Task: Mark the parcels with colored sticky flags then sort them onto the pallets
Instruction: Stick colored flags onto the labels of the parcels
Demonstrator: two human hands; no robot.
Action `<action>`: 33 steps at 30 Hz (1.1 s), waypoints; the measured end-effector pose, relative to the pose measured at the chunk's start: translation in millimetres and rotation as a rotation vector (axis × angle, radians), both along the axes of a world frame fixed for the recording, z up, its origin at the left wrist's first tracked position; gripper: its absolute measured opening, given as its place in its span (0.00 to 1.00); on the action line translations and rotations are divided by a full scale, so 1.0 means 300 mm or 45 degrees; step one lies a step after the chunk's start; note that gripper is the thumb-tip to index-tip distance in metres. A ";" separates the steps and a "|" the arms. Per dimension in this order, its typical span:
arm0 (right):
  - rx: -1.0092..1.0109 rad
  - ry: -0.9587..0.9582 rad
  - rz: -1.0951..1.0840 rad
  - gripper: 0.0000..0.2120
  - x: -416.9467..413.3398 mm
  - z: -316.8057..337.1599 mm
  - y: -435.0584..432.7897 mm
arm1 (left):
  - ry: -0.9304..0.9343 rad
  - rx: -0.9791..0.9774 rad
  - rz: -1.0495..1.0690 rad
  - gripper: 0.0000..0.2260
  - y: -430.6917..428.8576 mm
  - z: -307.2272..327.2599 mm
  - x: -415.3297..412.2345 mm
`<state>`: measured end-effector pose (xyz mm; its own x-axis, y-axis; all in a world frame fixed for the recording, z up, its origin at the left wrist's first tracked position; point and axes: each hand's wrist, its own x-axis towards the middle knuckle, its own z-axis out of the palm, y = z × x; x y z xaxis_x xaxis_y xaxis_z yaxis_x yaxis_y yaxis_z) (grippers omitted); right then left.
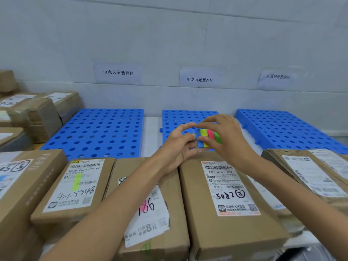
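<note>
Evidently the left hand (179, 141) pinched the left edge of the pad of blue, yellow, pink and green sticky flags (206, 137) while the right hand (227, 137) curled round its right side, likely steadying it for peeling. Both were held above the near brown cardboard parcels (195, 200), before the blue perforated pallets (98, 129).

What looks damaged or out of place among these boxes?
The shipping label on the middle parcel looks ragged: it is torn at its upper left corner, and its lower edge is wavy and seems to lift off the cardboard. The far right parcel has crumpled wrapping. Nothing looks spilled.
</note>
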<state>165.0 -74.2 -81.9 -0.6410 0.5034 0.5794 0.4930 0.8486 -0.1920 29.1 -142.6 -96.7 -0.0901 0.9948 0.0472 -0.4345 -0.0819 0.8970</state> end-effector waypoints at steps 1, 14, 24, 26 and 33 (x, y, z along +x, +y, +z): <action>0.050 -0.044 -0.019 0.20 -0.001 -0.006 0.004 | -0.004 -0.002 -0.007 0.19 -0.004 0.004 0.000; 0.235 0.095 0.022 0.05 -0.004 0.000 0.009 | -0.091 -0.059 -0.067 0.20 -0.010 0.025 0.012; 0.157 0.175 0.111 0.03 -0.026 -0.010 0.004 | -0.119 -0.111 -0.081 0.20 -0.004 0.020 -0.006; 0.155 0.194 0.142 0.03 -0.024 -0.014 0.000 | -0.119 -0.145 -0.046 0.17 -0.004 0.021 -0.007; 0.187 0.135 0.214 0.03 -0.018 -0.019 -0.017 | -0.018 -0.197 -0.003 0.16 0.007 0.009 -0.026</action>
<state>159.5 -79.2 -87.5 -0.6402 0.3006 0.7069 0.3265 0.9395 -0.1039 21.3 -140.4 -94.1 -0.0871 0.9904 -0.1076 -0.4469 0.0577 0.8927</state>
